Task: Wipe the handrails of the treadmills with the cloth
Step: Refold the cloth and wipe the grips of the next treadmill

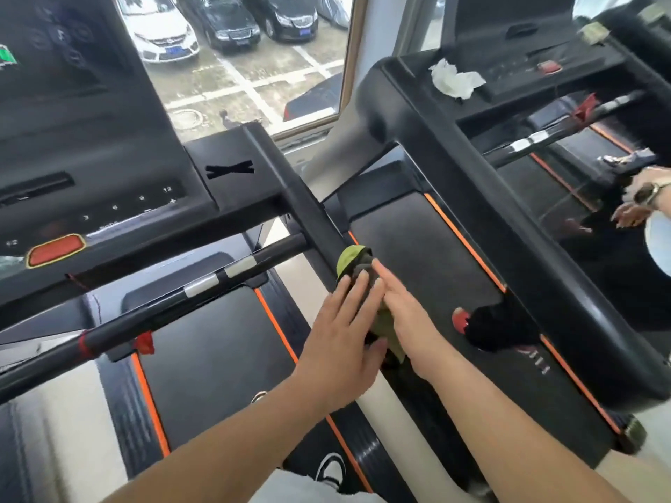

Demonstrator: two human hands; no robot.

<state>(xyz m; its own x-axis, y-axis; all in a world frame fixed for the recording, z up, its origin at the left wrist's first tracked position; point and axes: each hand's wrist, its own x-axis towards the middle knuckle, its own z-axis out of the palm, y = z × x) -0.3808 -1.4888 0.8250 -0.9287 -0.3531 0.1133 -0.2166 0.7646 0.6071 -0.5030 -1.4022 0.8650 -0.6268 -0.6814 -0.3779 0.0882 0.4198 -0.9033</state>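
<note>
A green and grey cloth (354,262) is wrapped over the black right handrail (301,197) of the near treadmill. My left hand (345,332) presses flat on the cloth from the left side. Pressing on it from the right is my right hand (403,314), fingers extended. The two hands sandwich the cloth against the rail, which hides the rail beneath them. A second treadmill's thick handrail (508,226) runs diagonally on the right.
The near treadmill's console (90,197) with a red stop button (56,249) fills the left. A crumpled white tissue (455,79) lies on the far treadmill's console. Another person's hand with a watch (644,192) is at the right edge. A window shows parked cars.
</note>
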